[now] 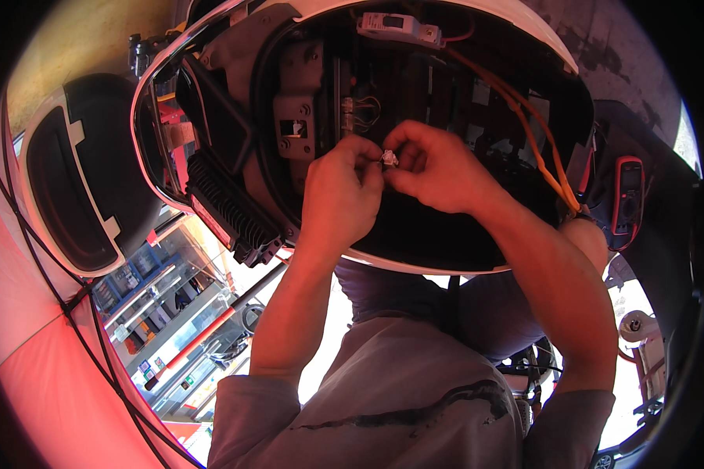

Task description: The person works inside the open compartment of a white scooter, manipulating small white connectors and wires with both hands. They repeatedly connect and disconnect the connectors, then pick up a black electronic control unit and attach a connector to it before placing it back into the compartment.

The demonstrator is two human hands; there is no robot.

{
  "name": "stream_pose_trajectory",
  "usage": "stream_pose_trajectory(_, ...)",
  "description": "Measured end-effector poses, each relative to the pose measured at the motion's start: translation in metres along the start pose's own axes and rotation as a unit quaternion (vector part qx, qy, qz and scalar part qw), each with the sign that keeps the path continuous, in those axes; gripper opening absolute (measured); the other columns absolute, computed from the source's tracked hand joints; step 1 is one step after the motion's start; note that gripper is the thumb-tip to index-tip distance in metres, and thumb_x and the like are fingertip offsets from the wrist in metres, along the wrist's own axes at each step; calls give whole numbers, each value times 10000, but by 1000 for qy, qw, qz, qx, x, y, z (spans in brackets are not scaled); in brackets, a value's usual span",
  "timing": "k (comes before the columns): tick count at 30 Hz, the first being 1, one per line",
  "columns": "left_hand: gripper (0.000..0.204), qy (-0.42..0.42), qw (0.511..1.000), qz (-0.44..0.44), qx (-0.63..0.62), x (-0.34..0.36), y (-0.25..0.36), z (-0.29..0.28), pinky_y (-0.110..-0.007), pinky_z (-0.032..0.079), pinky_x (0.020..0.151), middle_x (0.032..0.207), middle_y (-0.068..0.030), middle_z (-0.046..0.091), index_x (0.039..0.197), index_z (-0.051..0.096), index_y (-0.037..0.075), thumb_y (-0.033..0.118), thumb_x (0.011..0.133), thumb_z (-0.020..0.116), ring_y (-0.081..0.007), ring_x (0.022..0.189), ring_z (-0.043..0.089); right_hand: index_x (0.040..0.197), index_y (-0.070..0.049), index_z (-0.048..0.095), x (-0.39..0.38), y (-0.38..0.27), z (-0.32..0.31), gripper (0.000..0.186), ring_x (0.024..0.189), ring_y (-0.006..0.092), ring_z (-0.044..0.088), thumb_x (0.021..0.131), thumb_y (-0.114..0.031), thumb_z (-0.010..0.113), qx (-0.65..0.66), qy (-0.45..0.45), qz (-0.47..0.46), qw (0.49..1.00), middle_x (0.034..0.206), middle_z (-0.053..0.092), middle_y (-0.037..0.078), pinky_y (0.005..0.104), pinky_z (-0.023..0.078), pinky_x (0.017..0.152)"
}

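Observation:
Both my hands meet above the dark open compartment [438, 242] of what looks like a scooter body. Between their fingertips is a small whitish piece [389, 159], perhaps a connector; its details are too small to make out. My left hand [340, 187] pinches it from the left, its thumb and forefinger pressed together. From the right, my right hand [438, 168] grips it with curled fingers. Just beyond the hands, thin looped wires [368, 109] come out of a terminal at a grey metal bracket [297, 102].
A grey circuit breaker [399, 30] sits at the compartment's far edge. Orange cables [528, 117] run down the right side. Beside them lies a red-and-black multimeter [627, 195]. A finned black module [231, 207] and a dark padded panel [78, 180] are at left.

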State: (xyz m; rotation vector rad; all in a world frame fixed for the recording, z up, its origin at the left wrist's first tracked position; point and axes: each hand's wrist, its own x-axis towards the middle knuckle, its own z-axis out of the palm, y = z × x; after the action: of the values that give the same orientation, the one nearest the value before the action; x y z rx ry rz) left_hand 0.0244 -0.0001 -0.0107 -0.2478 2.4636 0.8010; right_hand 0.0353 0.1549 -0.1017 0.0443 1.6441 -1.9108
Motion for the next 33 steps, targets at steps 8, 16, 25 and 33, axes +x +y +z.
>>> stream_pose_trajectory(8,117,1,1000,-2,2,0,-3,1,-252,571,635,884,-93,687,1065,636,-47,-27,961,586,-128,733,700,1024,-74,694,0,-4,-2,210,649,141,647,815,-78,710,1,-1,8,1000,719,672,27,304,512,609)
stream_pose_trajectory(16,130,-1,1000,-2,12,-2,2,0,-248,568,637,871,-88,688,1066,654,-48,-22,951,600,-125,732,703,1005,-64,680,4,10,0,189,756,143,649,824,-12,671,73,13,2,997,824,671,49,298,518,675)
stream_pose_trajectory(25,172,-1,996,45,81,0,-1,1,-281,561,647,851,-109,717,1085,672,-48,-15,929,607,-145,731,717,1107,-36,650,10,5,-7,210,758,130,622,900,-16,622,138,14,123,983,883,672,46,276,513,673)
stream_pose_trajectory(33,146,40,979,100,174,3,11,8,-476,564,783,991,-218,716,1009,715,13,26,892,627,-423,885,699,1183,-57,631,10,-4,-10,208,901,147,641,982,-74,579,148,3,185,972,1044,679,60,304,558,775)
